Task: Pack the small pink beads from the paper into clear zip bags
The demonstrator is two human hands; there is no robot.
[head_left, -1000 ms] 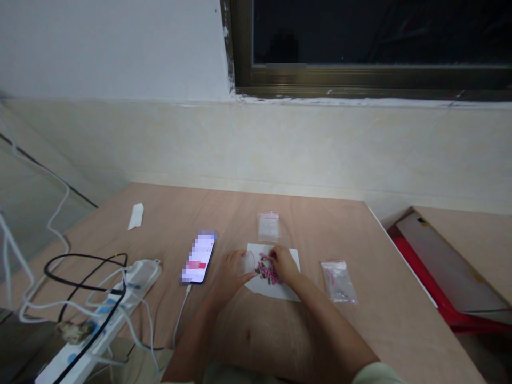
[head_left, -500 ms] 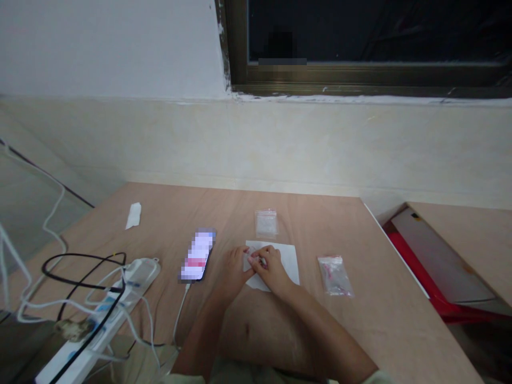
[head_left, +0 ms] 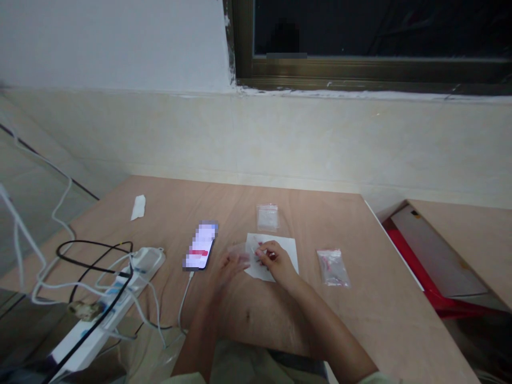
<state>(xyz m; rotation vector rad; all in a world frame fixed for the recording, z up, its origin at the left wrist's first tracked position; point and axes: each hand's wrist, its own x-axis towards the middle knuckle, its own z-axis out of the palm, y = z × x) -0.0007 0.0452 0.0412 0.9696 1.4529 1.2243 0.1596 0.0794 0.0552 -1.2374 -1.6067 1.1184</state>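
Observation:
My left hand (head_left: 230, 266) is smeared by motion beside the left edge of a white sheet of paper (head_left: 286, 256). A faint see-through patch, perhaps clear plastic, shows at its fingertips, but I cannot tell whether the hand grips it. Over the paper, my right hand (head_left: 278, 260) has its thumb and fingers pinched together. Something small and pale seems to be at those fingertips, too small to name. Behind the paper lies a small clear zip bag (head_left: 268, 217); a second zip bag (head_left: 333, 268) with pinkish marks lies to the right.
A lit phone (head_left: 201, 246) on a white charging cable lies left of my hands. Further left, a white power strip (head_left: 94, 333) carries tangled black and white cables. A white scrap (head_left: 138, 207) rests at the table's back left. The wall and window stand behind.
My left hand has drawn away from my right hand, leftward off the paper, opening a gap between them. My right hand stays pinched over the paper. The whole view has shifted slightly.

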